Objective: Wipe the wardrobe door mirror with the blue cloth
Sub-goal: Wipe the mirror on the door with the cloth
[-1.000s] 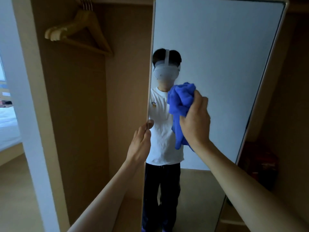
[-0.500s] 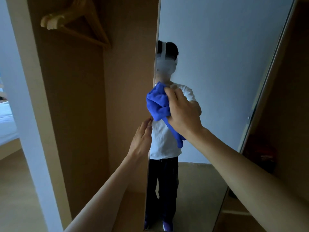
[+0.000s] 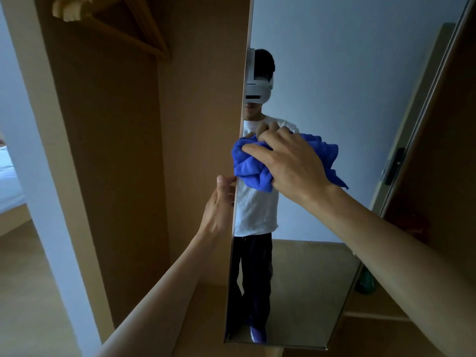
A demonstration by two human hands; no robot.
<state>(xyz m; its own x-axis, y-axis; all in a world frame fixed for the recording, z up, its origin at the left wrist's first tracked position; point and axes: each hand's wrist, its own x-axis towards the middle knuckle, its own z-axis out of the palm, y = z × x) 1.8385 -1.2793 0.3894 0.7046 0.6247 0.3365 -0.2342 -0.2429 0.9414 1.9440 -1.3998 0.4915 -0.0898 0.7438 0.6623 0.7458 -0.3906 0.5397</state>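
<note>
You are facing the wardrobe door mirror (image 3: 347,99), which is standing edge-on toward you with its left edge running down the middle of the view. Your right hand (image 3: 293,163) is closing its fingers over the blue cloth (image 3: 253,167), bunching it into a wad and pressing it against the glass just inside the mirror's left edge, about halfway up. 1 corner of the cloth is trailing out to the right of that hand, hanging loose against the glass. Your left hand (image 3: 219,204) is gripping the mirror's left edge directly below the cloth, thumb tip showing at the front of the edge, the fingers curling behind the door where you cannot see them. The 2 hands are sitting close together, the left a little lower, not touching each other.

In the mirror, a reflection of a person in a white shirt and dark trousers is showing, cut off by the left edge, with the cloth covering the chest. To the left of the mirror, the open wardrobe interior (image 3: 116,150) is showing bare brown panels, and a wooden hanger (image 3: 110,24) is hanging high up, well above and left of the cloth. To the right of the mirror, a dark door panel (image 3: 443,150) is filling the frame.
</note>
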